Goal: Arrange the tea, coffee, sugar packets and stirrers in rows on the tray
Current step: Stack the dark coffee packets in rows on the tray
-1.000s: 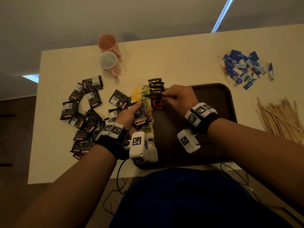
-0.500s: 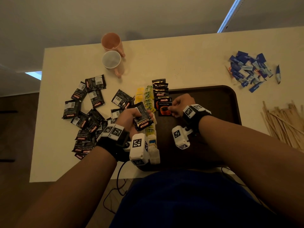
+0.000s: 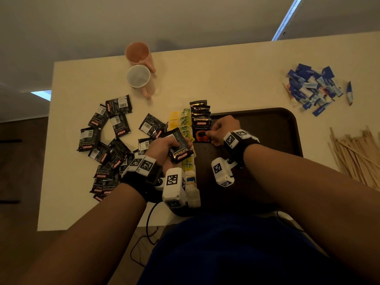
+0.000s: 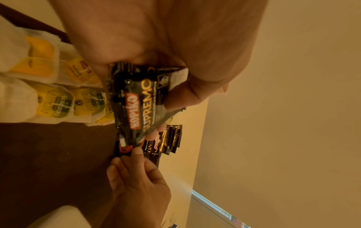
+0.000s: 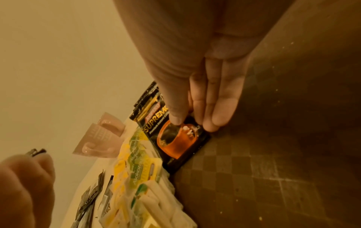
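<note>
A dark brown tray [image 3: 267, 124] lies in front of me. Along its left edge runs a row of yellow-green tea bags [image 3: 186, 128], and beside them a row of overlapping black coffee sachets [image 3: 200, 112]. My right hand [image 3: 208, 134] pinches the right edge of the nearest sachet in that row [image 5: 175, 138], thumb on top, while the sachet lies flat on the tray [image 5: 273, 154]. My left hand [image 3: 166, 147] hovers over the tea bags [image 4: 56, 104] and grips a few more coffee sachets [image 4: 140, 104].
Many loose coffee sachets [image 3: 107, 140] lie scattered on the table to the left of the tray. Two cups [image 3: 138, 76] lie at the back. Blue sugar packets [image 3: 312, 89] are piled at the back right, and wooden stirrers [image 3: 357, 155] at the right edge.
My right hand has drawn back towards me along the coffee row and now holds the nearest sachet by its right edge. My left hand keeps its sachets in much the same place.
</note>
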The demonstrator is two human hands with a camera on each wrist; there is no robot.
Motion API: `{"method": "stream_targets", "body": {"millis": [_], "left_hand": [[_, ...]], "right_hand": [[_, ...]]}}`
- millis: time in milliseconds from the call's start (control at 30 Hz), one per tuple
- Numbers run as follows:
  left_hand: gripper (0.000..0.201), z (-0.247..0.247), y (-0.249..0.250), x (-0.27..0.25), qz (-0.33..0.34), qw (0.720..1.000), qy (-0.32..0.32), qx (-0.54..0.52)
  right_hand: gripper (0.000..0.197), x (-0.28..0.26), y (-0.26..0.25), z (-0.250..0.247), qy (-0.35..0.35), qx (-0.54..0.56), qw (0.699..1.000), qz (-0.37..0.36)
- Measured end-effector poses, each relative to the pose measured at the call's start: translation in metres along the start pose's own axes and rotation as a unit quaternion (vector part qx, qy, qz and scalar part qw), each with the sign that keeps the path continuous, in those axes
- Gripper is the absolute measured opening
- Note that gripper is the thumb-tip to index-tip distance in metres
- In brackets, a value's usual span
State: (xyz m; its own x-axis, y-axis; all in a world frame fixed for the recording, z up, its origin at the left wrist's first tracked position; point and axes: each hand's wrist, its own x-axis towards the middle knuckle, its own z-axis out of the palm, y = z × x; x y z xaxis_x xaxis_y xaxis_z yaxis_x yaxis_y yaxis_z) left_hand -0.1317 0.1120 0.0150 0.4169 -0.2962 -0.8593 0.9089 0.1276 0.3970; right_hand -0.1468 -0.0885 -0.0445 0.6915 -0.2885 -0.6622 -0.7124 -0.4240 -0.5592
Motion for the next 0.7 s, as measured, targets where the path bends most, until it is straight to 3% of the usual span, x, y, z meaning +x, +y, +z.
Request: {"method": "stream_targets", "body": {"millis": [167, 300, 433, 567, 700], "left_hand": [[0.033, -0.011, -0.002, 0.011, 0.017, 0.997, 0.014, 0.077], [0.050, -0.016, -0.002, 0.015, 0.034, 0.989, 0.037, 0.138], [0.053, -0.006, -0.001, 0.008, 0.050, 0.986, 0.034, 0.153], [0.049, -0.001, 0.001, 0.004, 0.055, 0.982, 0.026, 0.181], [0.071, -0.001, 0.000, 0.004, 0.063, 0.977, 0.013, 0.205]], "right_hand": [[0.014, -0.006, 0.003, -0.009, -0.009, 0.044, 0.999, 0.019], [0.012, -0.014, 0.010, -0.024, 0.004, -0.038, 0.999, -0.022], [0.008, -0.032, 0.005, -0.033, 0.023, -0.090, 0.987, -0.133], [0.026, -0.051, -0.003, -0.029, 0.024, -0.083, 0.956, -0.281], [0.048, -0.061, -0.003, -0.022, 0.031, -0.081, 0.912, -0.401]]}}
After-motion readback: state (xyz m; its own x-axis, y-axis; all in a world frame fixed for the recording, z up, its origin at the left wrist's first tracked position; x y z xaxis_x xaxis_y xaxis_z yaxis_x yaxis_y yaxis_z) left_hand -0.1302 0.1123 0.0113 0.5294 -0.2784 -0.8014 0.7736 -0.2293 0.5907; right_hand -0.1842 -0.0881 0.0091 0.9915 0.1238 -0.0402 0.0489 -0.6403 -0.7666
